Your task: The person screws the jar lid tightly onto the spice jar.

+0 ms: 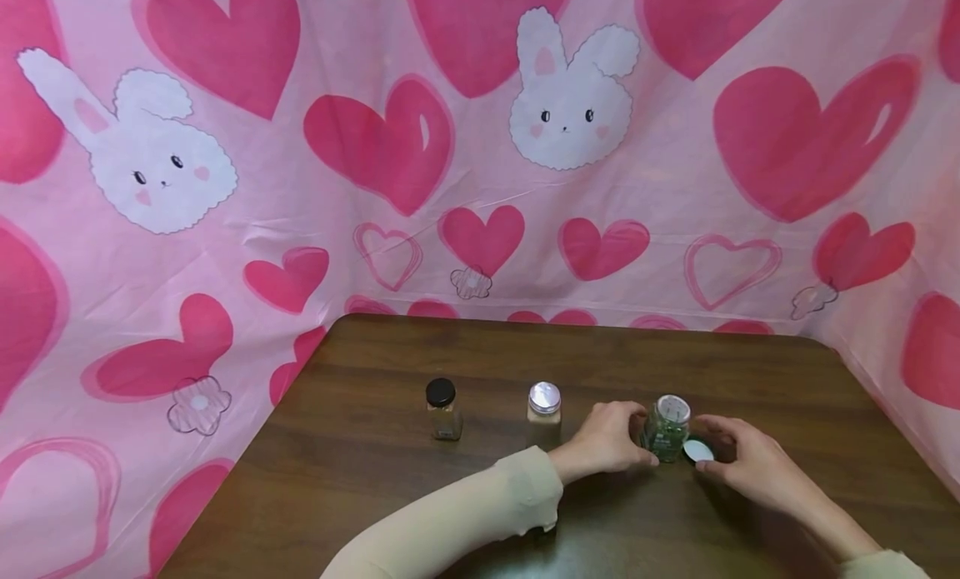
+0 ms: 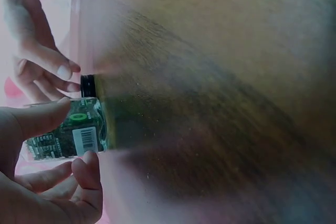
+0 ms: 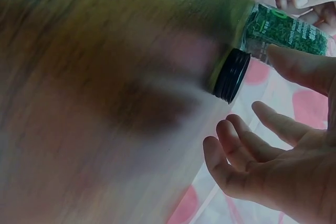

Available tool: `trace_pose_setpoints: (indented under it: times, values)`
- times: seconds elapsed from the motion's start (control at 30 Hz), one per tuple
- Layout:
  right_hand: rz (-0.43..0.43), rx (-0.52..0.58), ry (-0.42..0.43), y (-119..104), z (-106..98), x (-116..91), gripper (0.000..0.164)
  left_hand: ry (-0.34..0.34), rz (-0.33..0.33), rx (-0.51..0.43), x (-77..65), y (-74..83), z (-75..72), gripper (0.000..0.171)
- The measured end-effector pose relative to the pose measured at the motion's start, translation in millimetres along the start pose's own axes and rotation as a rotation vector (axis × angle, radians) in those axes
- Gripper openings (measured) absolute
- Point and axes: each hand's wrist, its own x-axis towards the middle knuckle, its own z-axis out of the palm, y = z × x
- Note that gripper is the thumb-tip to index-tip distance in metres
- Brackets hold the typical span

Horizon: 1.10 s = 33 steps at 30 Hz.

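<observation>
A glass jar of dried green herbs (image 1: pixel 664 439) stands upright on the table, its perforated shaker top showing. My left hand (image 1: pixel 609 439) holds the jar from the left, thumb at the near side and fingers round the far side. In the left wrist view, the thumb and a fingertip meet the jar near its barcode label (image 2: pixel 86 141). Just right of the jar lies a black screw lid (image 3: pixel 232 76), its white inside facing up. Around that lid my right hand (image 1: pixel 757 466) is spread with relaxed fingers, thumb on the near side, gripping nothing.
Farther left on the brown wooden table (image 1: pixel 360 496) stand a black-capped spice jar (image 1: pixel 444 412) and a jar with a silvery top (image 1: pixel 544 408), the latter close to my left forearm. A pink cloth (image 1: pixel 660 187) with hearts and rabbits hangs behind the table.
</observation>
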Motion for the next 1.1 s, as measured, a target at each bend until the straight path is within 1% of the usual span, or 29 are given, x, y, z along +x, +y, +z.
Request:
trace_pose_setpoints:
  times: [0.27, 0.43, 0.57, 0.77, 1.1]
  values:
    - [0.004, 0.002, -0.009, -1, 1, 3, 0.056, 0.016, 0.02, 0.011, 4.4, -0.2, 4.8, 0.06]
    - [0.018, -0.004, -0.028, 0, 1, 5, 0.055, 0.007, 0.005, -0.001, 5.3, -0.1, 6.7, 0.06]
    - [0.008, -0.013, -0.029, 2, 2, 6, 0.054, -0.001, 0.002, -0.006, 7.2, -0.8, 8.0, 0.059]
    - [-0.013, -0.018, -0.032, 3, 3, 8, 0.053, 0.026, 0.023, 0.035, 10.7, -1.1, 10.1, 0.057]
    - [-0.002, -0.035, -0.051, 3, 3, 11, 0.055, 0.035, 0.018, 0.066, 10.9, 1.1, 11.1, 0.058]
